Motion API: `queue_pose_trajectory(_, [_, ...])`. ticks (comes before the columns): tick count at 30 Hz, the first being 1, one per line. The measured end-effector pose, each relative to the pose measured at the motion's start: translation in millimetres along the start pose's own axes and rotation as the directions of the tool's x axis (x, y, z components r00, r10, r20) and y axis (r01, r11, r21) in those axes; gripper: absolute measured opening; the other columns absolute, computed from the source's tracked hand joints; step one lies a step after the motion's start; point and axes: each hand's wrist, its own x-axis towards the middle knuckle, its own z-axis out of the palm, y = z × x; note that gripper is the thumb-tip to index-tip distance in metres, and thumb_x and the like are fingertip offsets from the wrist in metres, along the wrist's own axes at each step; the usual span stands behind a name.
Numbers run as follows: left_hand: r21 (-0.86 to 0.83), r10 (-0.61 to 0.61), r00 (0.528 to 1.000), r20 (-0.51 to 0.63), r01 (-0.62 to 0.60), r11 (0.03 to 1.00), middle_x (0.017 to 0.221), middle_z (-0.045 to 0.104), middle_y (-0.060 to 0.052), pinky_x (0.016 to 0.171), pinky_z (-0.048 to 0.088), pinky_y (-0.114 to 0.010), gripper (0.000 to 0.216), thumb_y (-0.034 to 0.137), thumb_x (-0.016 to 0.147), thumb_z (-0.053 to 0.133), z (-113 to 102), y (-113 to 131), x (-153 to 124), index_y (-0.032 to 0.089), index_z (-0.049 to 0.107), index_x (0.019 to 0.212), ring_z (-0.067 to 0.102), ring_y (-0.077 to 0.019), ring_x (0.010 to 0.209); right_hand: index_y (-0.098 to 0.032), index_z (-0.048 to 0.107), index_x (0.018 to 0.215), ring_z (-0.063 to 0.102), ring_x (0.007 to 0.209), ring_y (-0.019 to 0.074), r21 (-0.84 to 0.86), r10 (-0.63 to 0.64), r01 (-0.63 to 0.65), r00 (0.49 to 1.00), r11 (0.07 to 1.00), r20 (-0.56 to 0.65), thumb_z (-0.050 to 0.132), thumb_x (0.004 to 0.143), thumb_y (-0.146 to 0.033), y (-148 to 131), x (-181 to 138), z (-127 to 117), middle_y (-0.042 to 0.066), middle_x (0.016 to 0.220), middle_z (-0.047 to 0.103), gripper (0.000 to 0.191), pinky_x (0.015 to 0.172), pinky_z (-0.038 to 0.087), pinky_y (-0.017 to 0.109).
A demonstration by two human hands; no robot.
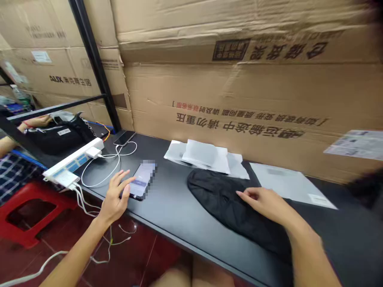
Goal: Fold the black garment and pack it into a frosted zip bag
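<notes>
My left hand (116, 197) rests at the near edge of a smartphone (143, 179) lying on the black table (176, 215). Its fingers are spread and its thumb touches the lit screen. My right hand (263, 203) lies on a black cloth item (221, 195) spread on the table, with the fingers loosely curled and the index finger stretched out to the left. Neither hand grips anything.
White plastic bags (206, 157) and a grey mailer (287, 183) lie behind the cloth. A white power strip (74, 161) with cables, a second phone (124, 138) and a black bag (56, 135) sit at the left. Another person's hand (36, 121) is at far left. Cardboard boxes (239, 79) wall the back. A red stool (30, 211) stands below.
</notes>
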Motion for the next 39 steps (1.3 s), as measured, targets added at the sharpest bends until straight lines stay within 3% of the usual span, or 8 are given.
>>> queue_pose_trajectory(3, [0.061,-0.046,0.998,0.042,0.043,0.997,0.147,0.05,-0.01,0.116,0.03,-0.056,0.051,0.043,0.093,0.051,1,10,2,0.027,0.049,0.142,0.039,-0.0333,0.14,-0.022,0.061,0.065,0.057,0.061,0.0203,0.019,-0.022,0.023,1.0,1.0,-0.014,0.046,0.088,-0.067,-6,-1,-3,0.003,0.061,0.063,0.053,0.06,0.037,0.031])
queue_pose_trajectory(9, [0.1,-0.246,0.969,0.036,0.241,0.965,0.136,0.056,-0.018,0.11,0.036,-0.059,0.122,0.058,0.069,0.075,5,31,0,0.016,0.002,0.158,0.049,-0.0394,0.13,-0.023,0.061,0.064,0.056,0.059,0.0196,0.053,-0.019,0.02,0.999,0.998,-0.033,0.049,0.086,-0.067,-13,-4,-6,0.001,0.059,0.061,0.051,0.057,0.036,0.03])
queue_pose_trajectory(18, [0.077,-0.43,0.902,-0.037,0.432,0.899,0.125,0.066,-0.013,0.107,0.04,-0.053,0.117,0.056,0.066,0.077,-2,29,5,0.019,0.012,0.156,0.056,-0.0366,0.124,-0.023,0.062,0.063,0.056,0.057,0.0189,0.033,-0.021,0.023,0.998,0.999,-0.059,0.046,0.091,-0.056,-20,-8,-8,0.002,0.06,0.063,0.046,0.056,0.036,0.029])
queue_pose_trajectory(27, [0.283,-0.34,0.924,-0.175,0.378,0.882,0.133,0.063,-0.014,0.101,0.04,-0.07,0.114,0.057,0.067,0.076,-16,-20,2,0.026,0.012,0.157,0.05,-0.0487,0.127,-0.022,0.063,0.063,0.058,0.058,0.0178,0.022,-0.071,0.074,0.99,0.997,-0.119,0.05,0.091,-0.05,-32,-8,-1,0.004,0.064,0.066,0.041,0.057,0.036,0.028])
queue_pose_trajectory(30, [0.248,-0.138,0.956,-0.259,0.204,0.947,0.153,0.042,-0.016,0.112,0.031,-0.066,0.106,0.052,0.072,0.074,-5,18,8,0.024,0.017,0.157,0.039,-0.0459,0.138,-0.022,0.064,0.065,0.059,0.062,0.0185,-0.003,-0.133,0.134,0.981,0.991,-0.14,0.051,0.091,-0.047,-44,-5,5,0.004,0.066,0.067,0.038,0.06,0.037,0.028])
queue_pose_trajectory(32, [0.155,0.004,0.98,-0.199,0.027,0.988,0.156,0.037,-0.016,0.116,0.03,-0.059,0.095,0.043,0.079,0.071,6,56,14,0.021,0.02,0.156,0.037,-0.0399,0.141,-0.022,0.064,0.066,0.06,0.066,0.0193,-0.022,-0.171,0.17,0.973,0.985,-0.157,0.051,0.092,-0.046,-51,-4,9,0.005,0.068,0.068,0.037,0.063,0.038,0.028])
queue_pose_trajectory(35, [-0.027,0.21,0.977,-0.021,-0.211,0.977,0.152,0.044,-0.011,0.115,0.036,-0.05,0.068,0.031,0.088,0.062,30,108,32,0.025,0.035,0.15,0.04,-0.031,0.14,-0.022,0.062,0.066,0.061,0.071,0.0208,-0.049,-0.205,0.199,0.961,0.979,-0.184,0.05,0.093,-0.045,-59,-1,15,0.005,0.071,0.068,0.037,0.066,0.039,0.028])
queue_pose_trajectory(39, [-0.248,0.28,0.956,0.088,-0.251,0.936,0.14,0.058,-0.007,0.113,0.042,-0.043,0.038,0.027,0.093,0.055,70,143,74,0.025,0.058,0.131,0.049,-0.0251,0.132,-0.022,0.06,0.066,0.06,0.073,0.0207,-0.056,-0.213,0.206,0.956,0.977,-0.199,0.049,0.094,-0.044,-62,1,20,0.004,0.071,0.068,0.037,0.066,0.038,0.029])
